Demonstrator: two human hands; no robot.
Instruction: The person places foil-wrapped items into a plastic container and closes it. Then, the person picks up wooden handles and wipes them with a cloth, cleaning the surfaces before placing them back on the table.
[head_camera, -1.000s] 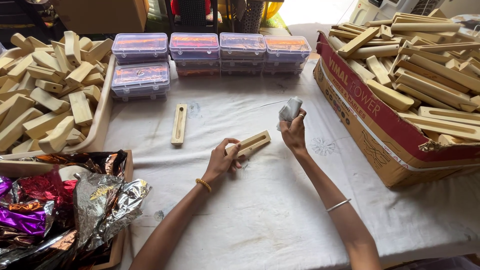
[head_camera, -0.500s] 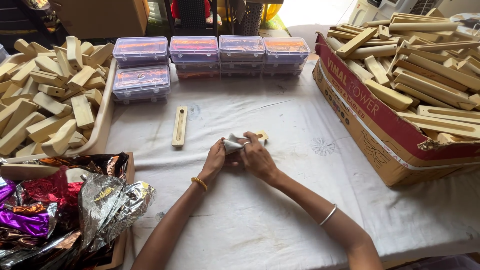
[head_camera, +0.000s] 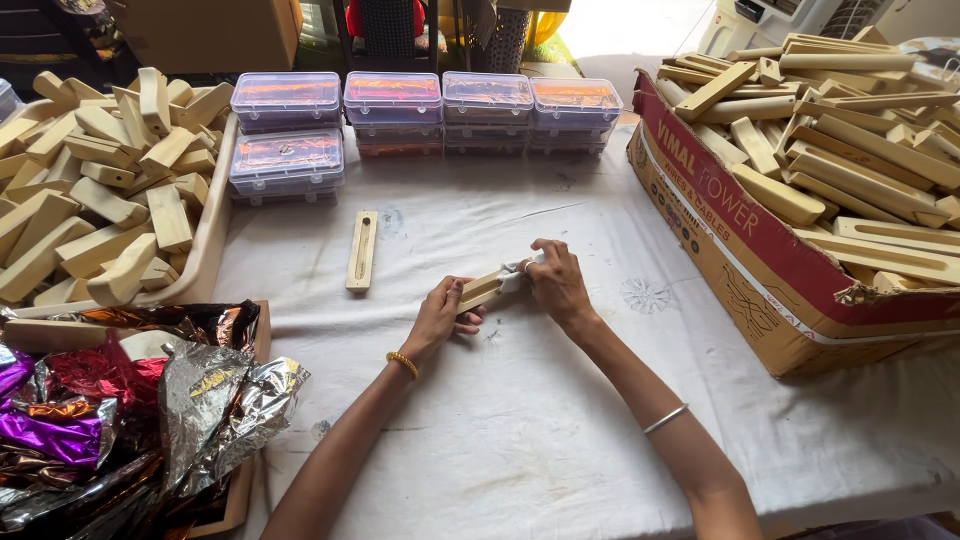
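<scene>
Centre frame: left hand (head_camera: 437, 318) grips a wooden block (head_camera: 481, 290); right hand (head_camera: 556, 283) pinches a white piece (head_camera: 514, 277) at its end; fitting looks underway, unfinished; another slotted block (head_camera: 361, 251) lies untouched left of centre.

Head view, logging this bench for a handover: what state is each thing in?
Wooden case: held by left hand.
White piece: at case end, under right hand.
Slotted wooden piece: flat, untouched.
Plastic boxes: lids closed, stacked.
Cardboard box: open, heaped.
Foil: crumpled.

White-clothed table (head_camera: 520, 440); daylight from behind.
</scene>
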